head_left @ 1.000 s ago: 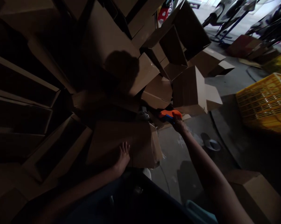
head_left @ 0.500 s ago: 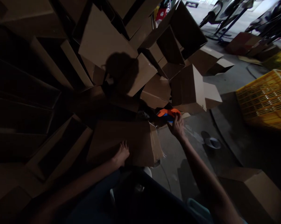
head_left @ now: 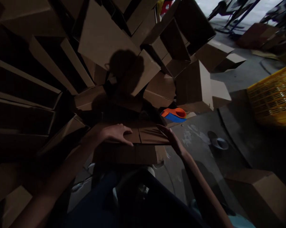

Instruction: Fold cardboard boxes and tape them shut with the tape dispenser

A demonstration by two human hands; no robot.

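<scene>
A brown cardboard box (head_left: 143,148) sits in front of me with its top flaps closed. My left hand (head_left: 115,133) lies flat on the left flap, fingers spread. My right hand (head_left: 171,139) rests against the box's right edge, fingers stretched out and holding nothing. An orange and blue tape dispenser (head_left: 174,114) lies on the floor just beyond the box, apart from both hands.
A tall heap of empty cardboard boxes (head_left: 123,53) fills the left and the back. A yellow plastic crate (head_left: 273,98) stands at the right. Another closed box (head_left: 261,193) sits at the lower right. A round floor fitting (head_left: 217,142) marks the grey concrete.
My right hand let go of the tape dispenser and came back to the box's right edge. My left hand slid forward onto the top flaps.
</scene>
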